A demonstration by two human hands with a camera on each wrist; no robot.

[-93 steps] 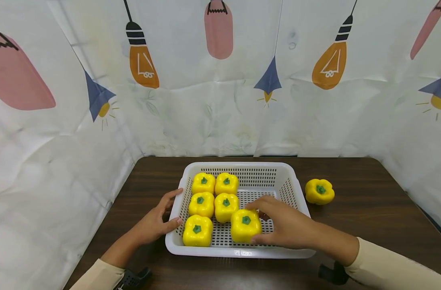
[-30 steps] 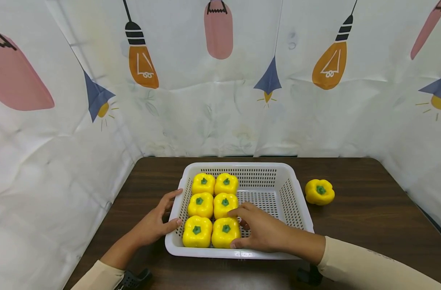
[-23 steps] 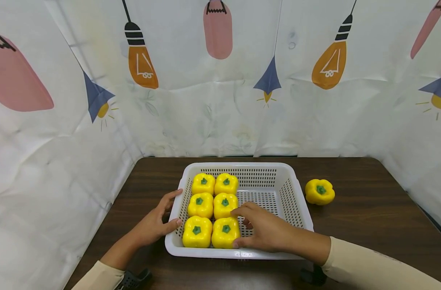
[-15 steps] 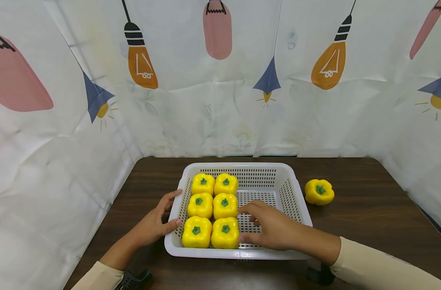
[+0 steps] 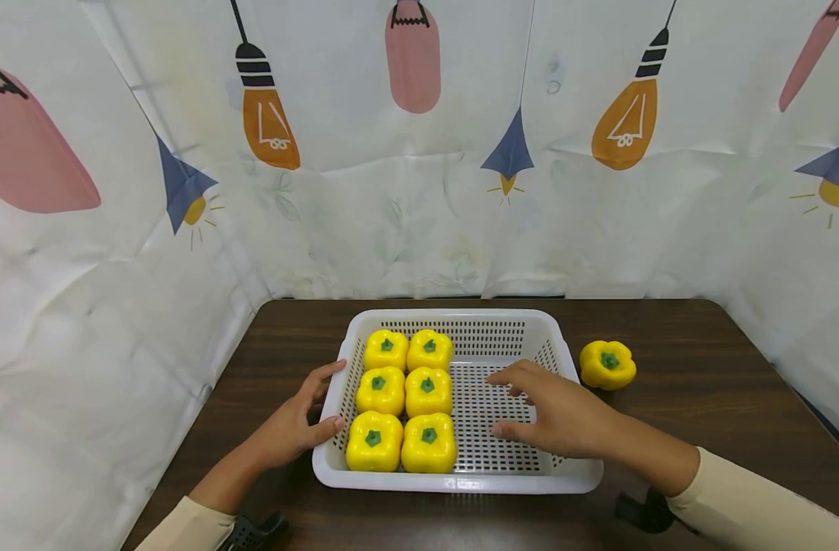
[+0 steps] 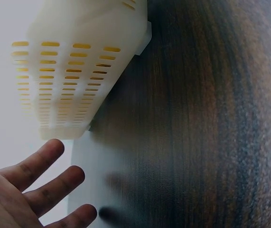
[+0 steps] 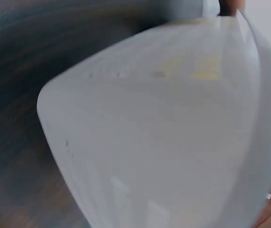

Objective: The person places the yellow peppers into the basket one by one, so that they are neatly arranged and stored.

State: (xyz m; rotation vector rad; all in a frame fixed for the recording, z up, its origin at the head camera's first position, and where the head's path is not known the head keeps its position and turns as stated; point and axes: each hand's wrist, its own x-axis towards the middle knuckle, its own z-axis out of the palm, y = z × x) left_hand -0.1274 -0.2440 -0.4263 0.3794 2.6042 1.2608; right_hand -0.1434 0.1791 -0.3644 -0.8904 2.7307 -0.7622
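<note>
Several yellow bell peppers (image 5: pixel 429 442) with green stems stand upright in two columns on the left side of a white perforated basket (image 5: pixel 458 482). My left hand (image 5: pixel 297 419) is at the basket's left rim, thumb and fingertips right at its edge; in the left wrist view its fingers (image 6: pixel 54 190) are spread beside the slotted wall. Over the right half of the basket my right hand (image 5: pixel 553 409) hovers with thumb and fingers apart, holding nothing. Another yellow bell pepper (image 5: pixel 608 365) lies tilted on the table, right of the basket.
The basket sits on a dark wood-grain table (image 5: pixel 695 367). Behind and at both sides hangs a white curtain (image 5: pixel 392 229) printed with lamps and bulbs. A dark strap (image 5: pixel 645 511) is on the right wrist. The right wrist view is blurred, filled mostly by the basket's outer wall.
My right hand set a bell pepper down in the front of the second column, let go of it, and drew back to the right. My left hand has stayed at the rim.
</note>
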